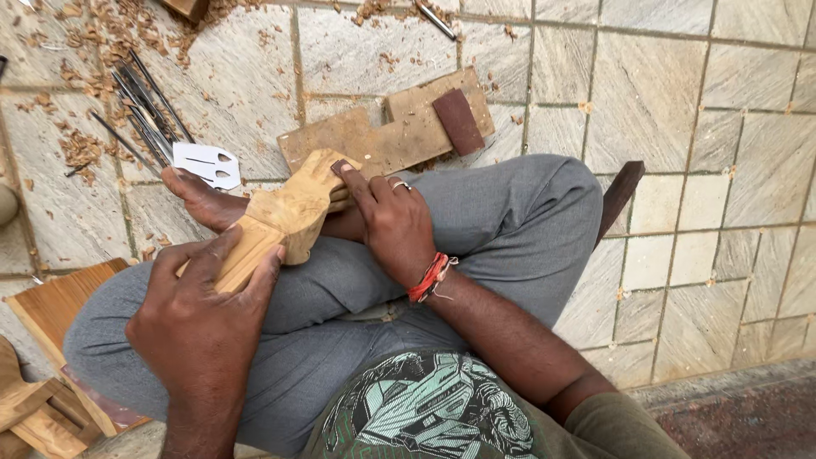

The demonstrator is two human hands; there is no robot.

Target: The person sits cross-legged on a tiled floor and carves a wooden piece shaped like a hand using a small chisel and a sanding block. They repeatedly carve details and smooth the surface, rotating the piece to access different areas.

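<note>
A pale carved wood piece rests across my lap and against my bare foot. My left hand grips its squared lower end. My right hand, with a ring and a red thread wristband, presses a small dark brown piece, seemingly sandpaper, onto the upper carved part with the fingertips. I sit cross-legged in grey trousers on a stone tile floor.
Flat wood boards with a dark red-brown block lie just beyond my knee. Several metal carving tools and a white cut-out template sit at the upper left among wood shavings. More wood pieces lie at the lower left.
</note>
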